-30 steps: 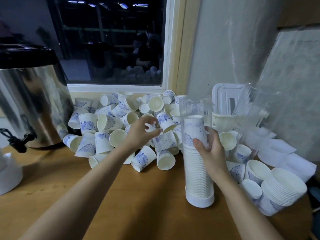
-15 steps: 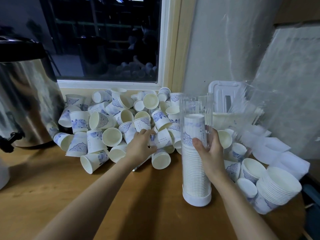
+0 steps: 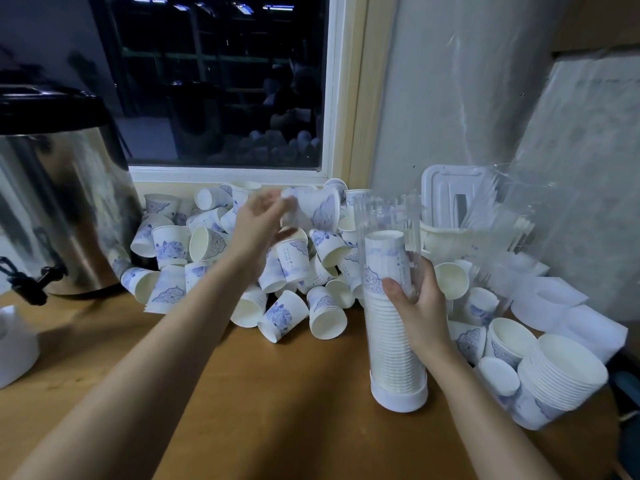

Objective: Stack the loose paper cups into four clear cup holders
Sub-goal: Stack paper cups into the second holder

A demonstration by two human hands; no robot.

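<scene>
A clear cup holder (image 3: 389,216) stands upright on the wooden table, its white base (image 3: 398,396) near me. A stack of upside-down paper cups (image 3: 389,327) fills its lower two thirds. My right hand (image 3: 419,306) grips the tube at mid-height. My left hand (image 3: 259,226) is raised above the pile of loose cups (image 3: 221,265) and holds one white and blue paper cup (image 3: 317,209) on its side, just left of the holder's open top. The cup is blurred by motion.
A steel drinks urn (image 3: 59,209) with a black tap stands at the left. At the right lie a stack of nested cups (image 3: 561,375), loose cups, a white plastic basket (image 3: 450,202), clear plastic wrap and white paper sheets (image 3: 568,306). A dark window is behind the pile.
My left hand has lifted out of the pile with one cup and risen toward the holder's top. My right hand has kept its hold on the tube.
</scene>
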